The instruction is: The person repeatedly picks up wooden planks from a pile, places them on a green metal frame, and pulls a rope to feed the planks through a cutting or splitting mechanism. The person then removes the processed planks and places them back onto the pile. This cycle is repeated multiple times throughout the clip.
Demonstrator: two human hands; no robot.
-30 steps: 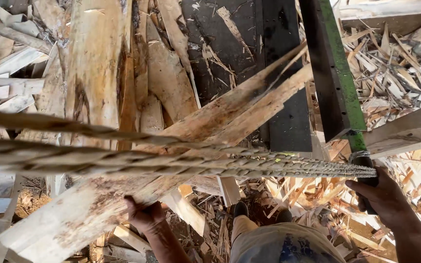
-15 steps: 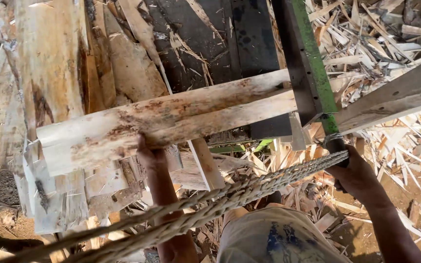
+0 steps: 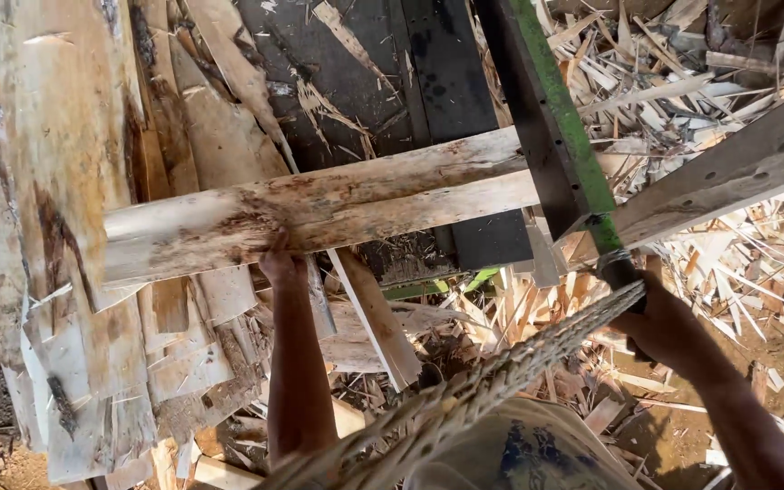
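The left hand presses against the underside edge of a pale rough wooden plank; its fingers are hidden behind the wood, so whether they are apart or together cannot be told. The plank lies crosswise over a dark machine table, its right end passing under a green-edged metal bar. The right hand has its fingers clamped on the bar's dark lower end. A braided hat brim crosses the foreground. Wood offcuts cover the floor.
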